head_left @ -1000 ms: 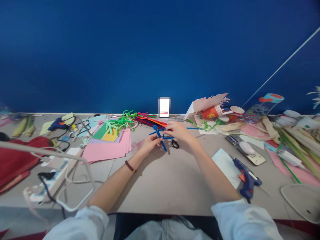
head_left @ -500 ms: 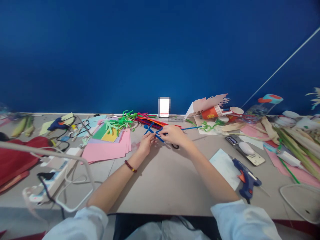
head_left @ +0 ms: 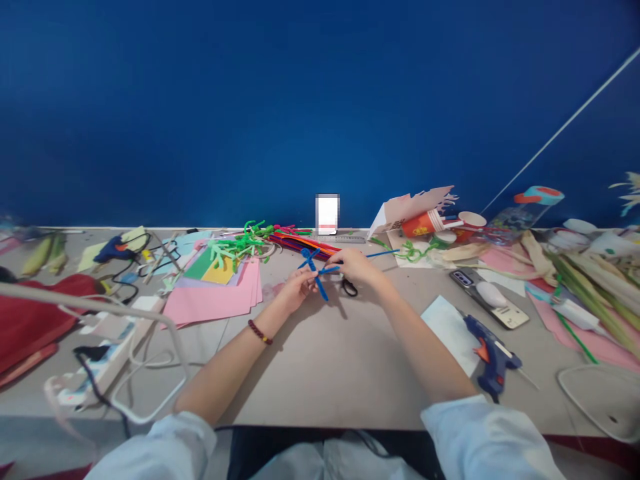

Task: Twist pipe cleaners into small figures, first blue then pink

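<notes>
In my left hand (head_left: pixel 297 290) a small blue figure of twisted pipe cleaners (head_left: pixel 323 290) is pinched between thumb and fingers, with bent ends sticking out above and below. My right hand (head_left: pixel 354 265) is closed on a blue pipe cleaner (head_left: pixel 384 253). One stretch of it runs leftward to the figure, and a straight end comes out beyond the right side of the hand. Both hands are held above the table, close together. Black-handled scissors (head_left: pixel 350 288) lie beneath the right hand, their blades mostly hidden.
Behind the hands lie loose red and purple pipe cleaners (head_left: pixel 295 244) and green ones (head_left: pixel 253 237). Pink paper sheets (head_left: pixel 210 303) and a power strip (head_left: pixel 107 357) are at left. At right are a glue gun (head_left: pixel 495 357), a phone (head_left: pixel 515 317) and an orange paper cup (head_left: pixel 420 225).
The blue figure has turned more upright, and its lower end now points down. My right hand has shifted slightly right, uncovering more of the scissors' handle.
</notes>
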The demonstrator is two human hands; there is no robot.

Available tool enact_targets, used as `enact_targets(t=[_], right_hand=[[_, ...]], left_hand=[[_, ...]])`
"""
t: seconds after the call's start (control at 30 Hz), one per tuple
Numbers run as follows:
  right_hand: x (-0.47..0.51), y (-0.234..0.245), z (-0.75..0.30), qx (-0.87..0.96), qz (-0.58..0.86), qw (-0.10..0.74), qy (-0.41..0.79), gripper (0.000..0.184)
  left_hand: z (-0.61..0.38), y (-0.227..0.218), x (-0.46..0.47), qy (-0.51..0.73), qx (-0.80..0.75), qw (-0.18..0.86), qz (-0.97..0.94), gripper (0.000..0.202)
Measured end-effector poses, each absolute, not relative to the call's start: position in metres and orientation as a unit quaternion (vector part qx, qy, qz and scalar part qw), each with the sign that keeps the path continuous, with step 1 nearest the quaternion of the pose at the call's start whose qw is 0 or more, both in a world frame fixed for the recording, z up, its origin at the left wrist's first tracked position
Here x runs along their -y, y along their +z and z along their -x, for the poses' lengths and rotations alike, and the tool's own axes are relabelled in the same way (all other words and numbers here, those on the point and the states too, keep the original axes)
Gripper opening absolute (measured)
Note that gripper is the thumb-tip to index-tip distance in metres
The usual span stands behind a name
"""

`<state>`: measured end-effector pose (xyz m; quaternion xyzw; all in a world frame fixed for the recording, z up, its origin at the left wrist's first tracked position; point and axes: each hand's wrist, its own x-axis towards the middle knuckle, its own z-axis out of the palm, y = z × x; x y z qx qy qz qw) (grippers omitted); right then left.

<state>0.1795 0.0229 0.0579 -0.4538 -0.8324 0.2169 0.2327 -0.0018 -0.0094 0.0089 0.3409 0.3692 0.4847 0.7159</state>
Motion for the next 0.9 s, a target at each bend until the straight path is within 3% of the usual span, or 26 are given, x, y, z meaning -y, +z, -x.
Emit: enact_targets(t=[0.2,0.5,0.9], right_hand=[[-0.023,0.074,-0.188,0.831,0.474,0.216,0.195,0.011],[-0.011,0.075,-0.173,0.84,0.447,0.252,0.175,0.012],[-0.014,0.068,-0.178,0.854,0.418,0.183,0.251,0.018]], left_hand=[[0.002,0.01,0.012,0.405,-0.411,0.643,-0.504,0.02],[0.003,0.006,0.006,0.492,-0.482,0.579,-0.437,0.018],[0.004,0.005,0.0,0.586,-0.381,0.685,-0.207,0.014]])
